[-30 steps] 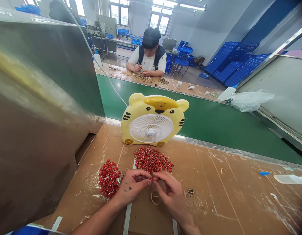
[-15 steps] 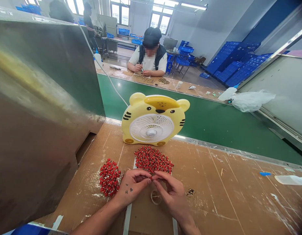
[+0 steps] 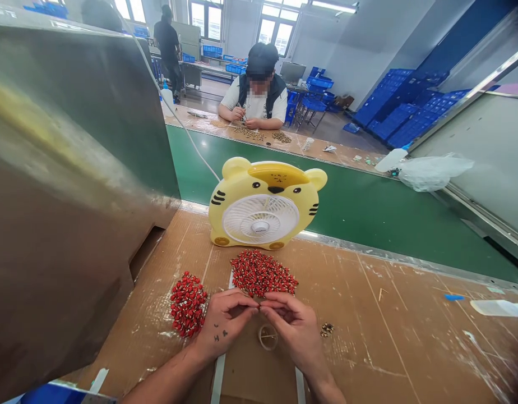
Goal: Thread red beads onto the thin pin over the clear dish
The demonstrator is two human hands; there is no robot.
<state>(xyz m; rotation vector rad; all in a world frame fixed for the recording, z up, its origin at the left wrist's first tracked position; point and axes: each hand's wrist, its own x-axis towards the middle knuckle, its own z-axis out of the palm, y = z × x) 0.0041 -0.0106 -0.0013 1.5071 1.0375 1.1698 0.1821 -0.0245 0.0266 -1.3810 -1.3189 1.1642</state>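
Observation:
My left hand [image 3: 227,318] and my right hand [image 3: 291,322] meet fingertip to fingertip, each closed in a pinch. Between them is a tiny piece, almost wholly covered by the fingers; its red colour showed a moment before. Just beyond the fingertips lies a large pile of small red pieces with gold-coloured ends [image 3: 259,272]. A second, smaller pile of red pieces [image 3: 188,303] is left of my left hand. Below the fingertips stands a small round clear cup [image 3: 267,338] with a thin stick across it. Several small dark and gold pieces [image 3: 327,330] lie right of my right hand.
A yellow animal-faced fan [image 3: 263,205] stands behind the big pile, its cable running left. A large metal housing [image 3: 74,196] walls off the left. Beyond the green belt [image 3: 368,207], a co-worker [image 3: 257,90] sits handling small pieces. A plastic bag [image 3: 435,171] lies at right.
My fingertips have shifted slightly, and the red bit between them is less visible. More of the small cup shows. A person in the far background has moved right.

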